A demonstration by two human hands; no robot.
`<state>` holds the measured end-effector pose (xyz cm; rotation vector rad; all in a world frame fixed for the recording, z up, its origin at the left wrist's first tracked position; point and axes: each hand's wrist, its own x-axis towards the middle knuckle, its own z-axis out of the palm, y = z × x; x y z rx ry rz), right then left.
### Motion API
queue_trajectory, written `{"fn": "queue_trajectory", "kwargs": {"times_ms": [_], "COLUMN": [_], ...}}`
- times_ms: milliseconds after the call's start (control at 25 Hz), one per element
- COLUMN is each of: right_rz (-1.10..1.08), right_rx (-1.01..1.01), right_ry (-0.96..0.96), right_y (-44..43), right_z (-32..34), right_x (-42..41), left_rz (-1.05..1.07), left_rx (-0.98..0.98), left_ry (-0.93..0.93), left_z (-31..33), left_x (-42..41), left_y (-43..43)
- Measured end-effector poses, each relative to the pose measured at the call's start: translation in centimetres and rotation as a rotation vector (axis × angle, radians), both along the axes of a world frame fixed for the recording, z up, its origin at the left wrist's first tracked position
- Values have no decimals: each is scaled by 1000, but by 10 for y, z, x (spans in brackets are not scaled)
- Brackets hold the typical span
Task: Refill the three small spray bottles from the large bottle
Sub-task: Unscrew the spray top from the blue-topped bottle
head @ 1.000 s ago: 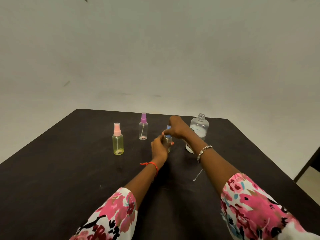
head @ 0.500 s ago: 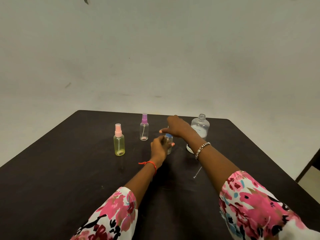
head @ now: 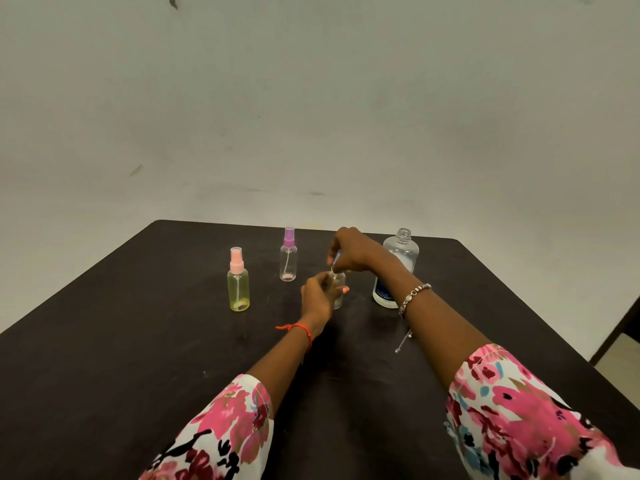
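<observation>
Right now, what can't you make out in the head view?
Held small bottle: the left hand wraps round it, so its fill level is hidden.
Spray top: the right hand covers it; cannot tell whether it is seated or lifted.
Large bottle: the right forearm crosses its body, and the label print is too small.
Pink-capped bottle and purple-capped bottle: liquid levels too small to judge.

Left hand grips bottle; right hand pinches cap.
</observation>
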<state>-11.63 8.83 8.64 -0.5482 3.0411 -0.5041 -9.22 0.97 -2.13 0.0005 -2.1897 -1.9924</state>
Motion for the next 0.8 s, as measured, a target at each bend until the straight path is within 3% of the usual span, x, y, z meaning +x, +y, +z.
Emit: {"fn": "queue_trajectory", "kwargs": {"times_ms": [200, 440, 560, 680, 800], "right_rz": [69, -177, -214, -226, -209], "right_rx": [-52, -639, -526, -310, -219], "right_ry": [102, 373, 485, 365, 259], "right_y": [10, 38, 38, 29, 23], "right_z": [19, 12, -35, -80, -101], "right_x": [10, 22, 25, 35, 45], "left_rz": [-13, 97, 117, 115, 116], "left_rx": [-20, 23, 56, 68, 63], "left_ry": [-31, -9, 28, 37, 13], "left_z": [0, 8, 13, 17, 20], "left_x": [-2, -4, -5, -1, 1], "left_y": [-3, -21, -30, -30, -29]}}
